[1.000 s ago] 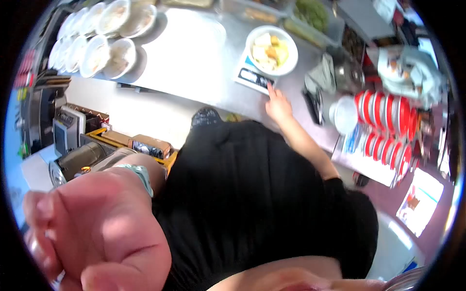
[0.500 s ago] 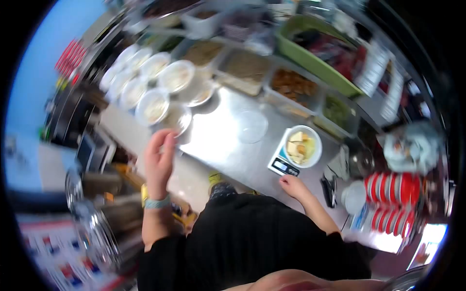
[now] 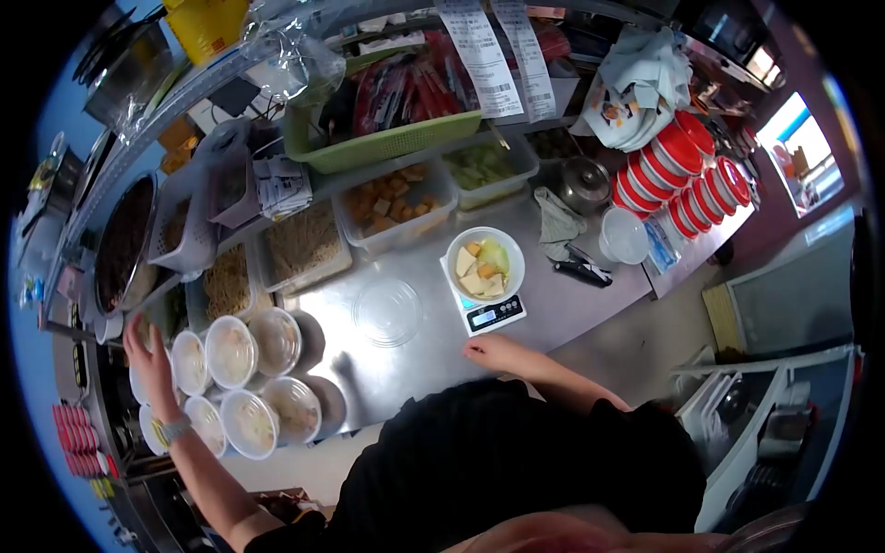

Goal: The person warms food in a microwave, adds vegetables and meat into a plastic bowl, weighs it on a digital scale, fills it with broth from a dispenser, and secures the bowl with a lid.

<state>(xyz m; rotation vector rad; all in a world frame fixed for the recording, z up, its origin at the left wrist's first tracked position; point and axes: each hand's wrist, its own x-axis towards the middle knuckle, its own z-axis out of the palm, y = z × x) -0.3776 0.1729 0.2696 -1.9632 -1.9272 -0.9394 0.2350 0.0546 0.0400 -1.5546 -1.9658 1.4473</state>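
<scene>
The fingers of my right hand (image 3: pixel 487 351) are curled in just short of the scale (image 3: pixel 496 314), where the white bowl (image 3: pixel 519 269) of pale pieces sits beyond them. My left hand (image 3: pixel 153 369) has fingers spread by the grouped bowls (image 3: pixel 252 355), touching or not I can't tell; farther off stands a tub (image 3: pixel 398 237) of browned cubes.

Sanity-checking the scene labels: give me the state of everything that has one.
Left hand: fingers extended by the bowls
Right hand: fingers curled, grip unclear
Bowl on the scale: uncovered, food inside
Scale: display lit, reading illegible
Clear lid: flat on the counter
Bowls at left: filled; covered or not, can't tell
Green basket: open, packets inside
Grey cloth: crumpled
Receipts: hanging
</scene>
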